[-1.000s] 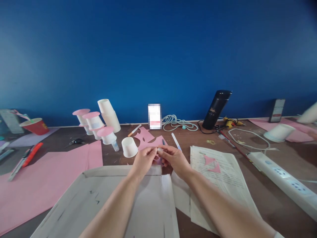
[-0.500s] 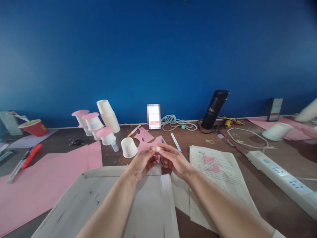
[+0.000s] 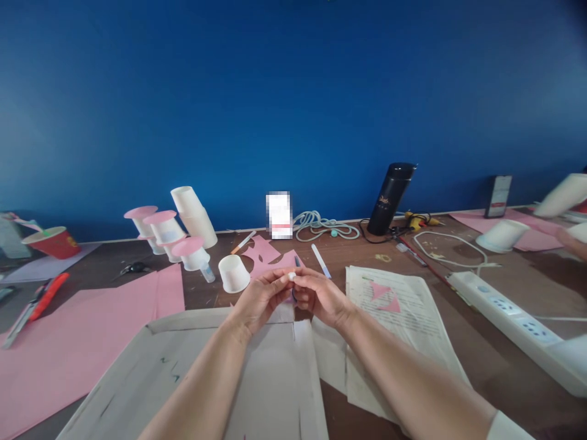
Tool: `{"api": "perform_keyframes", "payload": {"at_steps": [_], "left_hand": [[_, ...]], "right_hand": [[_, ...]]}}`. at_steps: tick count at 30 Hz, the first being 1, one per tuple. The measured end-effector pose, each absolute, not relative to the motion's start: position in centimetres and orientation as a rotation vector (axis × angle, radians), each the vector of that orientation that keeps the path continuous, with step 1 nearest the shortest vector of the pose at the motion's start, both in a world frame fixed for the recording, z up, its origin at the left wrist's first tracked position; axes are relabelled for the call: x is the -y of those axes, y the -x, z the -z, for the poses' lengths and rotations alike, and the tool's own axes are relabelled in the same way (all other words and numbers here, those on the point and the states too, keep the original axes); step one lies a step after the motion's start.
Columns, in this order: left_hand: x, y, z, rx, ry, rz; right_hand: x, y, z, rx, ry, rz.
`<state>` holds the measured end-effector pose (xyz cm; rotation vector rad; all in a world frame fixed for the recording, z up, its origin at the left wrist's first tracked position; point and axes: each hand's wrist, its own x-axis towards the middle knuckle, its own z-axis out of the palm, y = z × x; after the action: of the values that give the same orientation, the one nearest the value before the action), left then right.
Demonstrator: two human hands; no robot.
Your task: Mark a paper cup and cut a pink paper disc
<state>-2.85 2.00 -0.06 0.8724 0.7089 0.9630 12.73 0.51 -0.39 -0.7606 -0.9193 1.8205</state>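
Between the fingertips of my left hand [image 3: 265, 296] and my right hand [image 3: 320, 294] is a small white piece [image 3: 291, 277], its kind too small to make out. Both hands are closed in a pinch, touching at the tips. Under and behind them lie pink paper scraps [image 3: 266, 256]. Just left of my left hand stands an upturned white paper cup [image 3: 233, 274]. Farther left are several white cups topped with pink paper discs [image 3: 189, 245]. Below my wrists lies a white board or flat box lid [image 3: 183, 360].
Pink sheets [image 3: 92, 342] and a red-handled cutter [image 3: 48, 297] lie left. Behind stand stacked cups [image 3: 195, 217], a phone [image 3: 279, 215] and a black flask [image 3: 392, 198]. At right are printed pages [image 3: 413, 330], a power strip [image 3: 509, 318] and another person's hand [image 3: 573, 245].
The view has shifted slightly, so most things sit a little farther left. My hands stay together on the white piece. At right, the other person's hand and a cup have moved.
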Motion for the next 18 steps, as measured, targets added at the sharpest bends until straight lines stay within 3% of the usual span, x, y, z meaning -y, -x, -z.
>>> {"api": "perform_keyframes", "payload": {"at_steps": [18], "left_hand": [[-1.91,2.71,0.11,-0.819,-1.149,-1.028]], "right_hand": [[-0.45,-12.54,0.56,0.801,0.732,-1.858]]}}
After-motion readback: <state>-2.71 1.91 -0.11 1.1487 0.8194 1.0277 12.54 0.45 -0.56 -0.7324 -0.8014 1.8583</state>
